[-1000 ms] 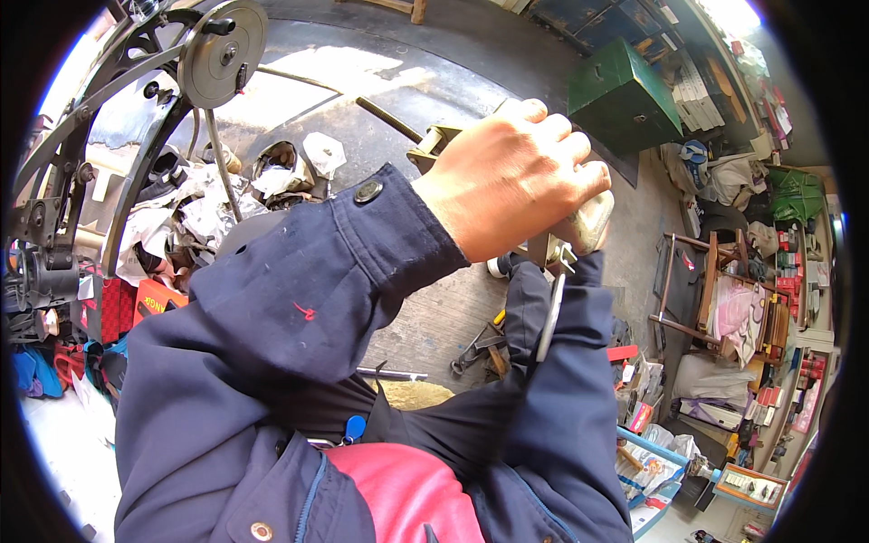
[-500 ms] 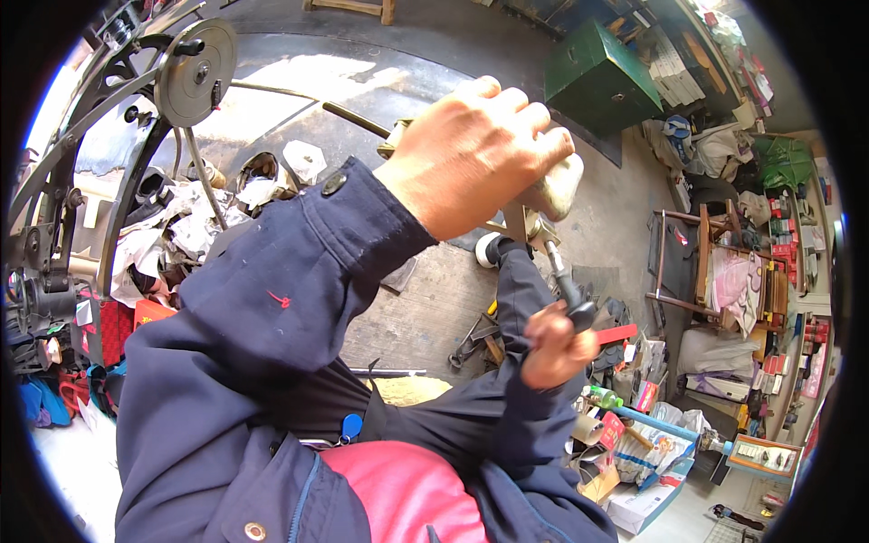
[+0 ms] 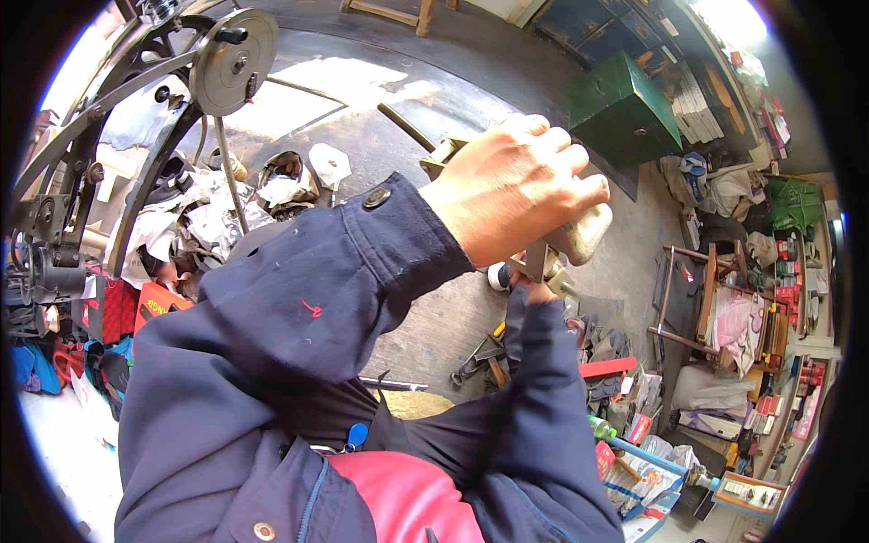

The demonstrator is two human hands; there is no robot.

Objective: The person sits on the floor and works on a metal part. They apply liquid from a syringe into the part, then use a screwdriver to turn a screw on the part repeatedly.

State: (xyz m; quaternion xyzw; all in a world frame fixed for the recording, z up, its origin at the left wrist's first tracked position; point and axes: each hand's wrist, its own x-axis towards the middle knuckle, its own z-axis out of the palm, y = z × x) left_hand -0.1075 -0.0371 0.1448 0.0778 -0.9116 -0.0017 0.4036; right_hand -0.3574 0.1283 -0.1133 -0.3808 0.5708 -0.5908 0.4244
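Note:
My left hand (image 3: 511, 195) is raised in front of the camera, fingers curled tight around a pale, rounded handle (image 3: 584, 233) of a metal tool whose brass-coloured parts (image 3: 541, 262) poke out below the fist. My right hand (image 3: 540, 292) is almost wholly hidden behind the left fist and the tool; only a bit of finger shows above its dark blue sleeve (image 3: 543, 389), close under the metal part. Whether it grips anything cannot be seen. Both arms wear dark blue sleeves.
A large spoked metal wheel with a round disc (image 3: 235, 63) stands at the left, with crumpled rags and scrap (image 3: 217, 199) beneath. A green metal box (image 3: 625, 113) sits at the upper right. Tools (image 3: 480, 357) lie on the concrete floor; cluttered shelves and a wooden stand (image 3: 724, 317) fill the right.
My right hand, visible lower down holding a thin metal piece half a second ago, has risen up behind the left fist. The left hand keeps its grip on the pale handle.

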